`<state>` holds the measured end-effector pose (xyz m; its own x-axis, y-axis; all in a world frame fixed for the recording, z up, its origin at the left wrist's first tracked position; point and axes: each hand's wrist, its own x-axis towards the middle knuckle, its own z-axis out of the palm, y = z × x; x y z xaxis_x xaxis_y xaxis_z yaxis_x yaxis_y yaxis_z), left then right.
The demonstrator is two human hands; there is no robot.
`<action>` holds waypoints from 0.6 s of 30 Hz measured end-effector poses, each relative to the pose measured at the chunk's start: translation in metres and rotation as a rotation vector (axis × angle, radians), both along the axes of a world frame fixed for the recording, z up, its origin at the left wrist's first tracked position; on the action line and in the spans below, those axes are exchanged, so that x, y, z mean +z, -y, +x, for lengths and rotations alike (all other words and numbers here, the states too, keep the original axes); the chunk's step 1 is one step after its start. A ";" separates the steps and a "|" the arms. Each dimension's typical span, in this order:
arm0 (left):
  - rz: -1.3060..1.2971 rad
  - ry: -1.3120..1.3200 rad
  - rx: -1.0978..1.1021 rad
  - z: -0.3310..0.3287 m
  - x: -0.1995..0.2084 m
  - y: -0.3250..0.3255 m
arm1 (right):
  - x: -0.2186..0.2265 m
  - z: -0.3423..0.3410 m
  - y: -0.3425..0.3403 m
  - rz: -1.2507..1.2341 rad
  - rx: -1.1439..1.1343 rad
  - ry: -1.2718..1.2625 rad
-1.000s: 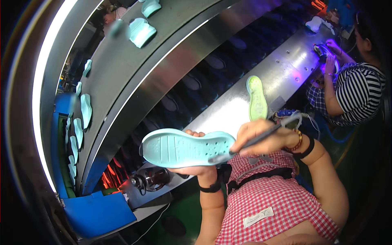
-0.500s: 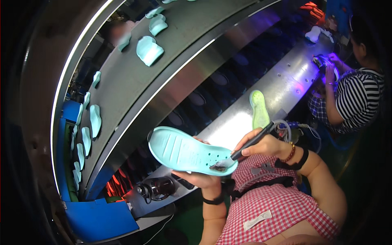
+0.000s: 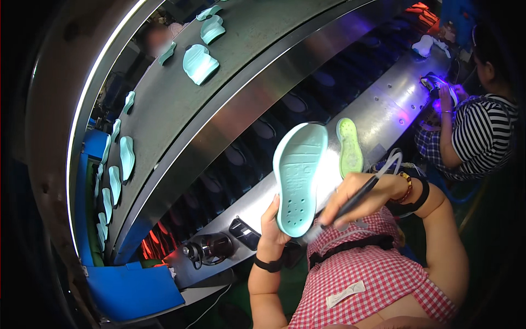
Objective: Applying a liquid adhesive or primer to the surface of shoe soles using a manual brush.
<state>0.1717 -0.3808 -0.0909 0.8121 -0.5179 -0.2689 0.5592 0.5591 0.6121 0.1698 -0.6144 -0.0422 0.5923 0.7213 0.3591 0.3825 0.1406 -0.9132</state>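
My left hand [image 3: 271, 226] is closed round the heel-side edge of a pale turquoise shoe sole [image 3: 300, 178], with the fingers partly behind it. The sole stands nearly upright, its ribbed, holed inner face turned toward me. In my right hand [image 3: 359, 198] is a brush [image 3: 350, 205] with a black handle and a clear tube at its upper end. Its pale bristles are smeared by motion and sit close to the sole's lower right edge; whether they touch it I cannot tell. Beyond my right hand a yellow-green insole-shaped piece [image 3: 349, 148] lies on the metal bench.
The metal bench [image 3: 383, 104] carries a dark-lidded bottle [image 3: 212, 249] and a phone [image 3: 245, 232]. Behind it curves a conveyor belt [image 3: 159, 115] with several turquoise soles. A blue box-like housing [image 3: 134, 293] stands at lower left. A co-worker in stripes [image 3: 482, 137] handles a shoe at right.
The sole has swung from lying sideways to nearly upright. My left hand has moved to its lower left edge. The brush has come off the sole's inner face to its lower right edge.
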 end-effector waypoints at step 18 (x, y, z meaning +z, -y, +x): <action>0.177 0.023 -0.305 -0.016 0.009 -0.048 | -0.008 0.003 0.030 -0.039 -0.028 -0.052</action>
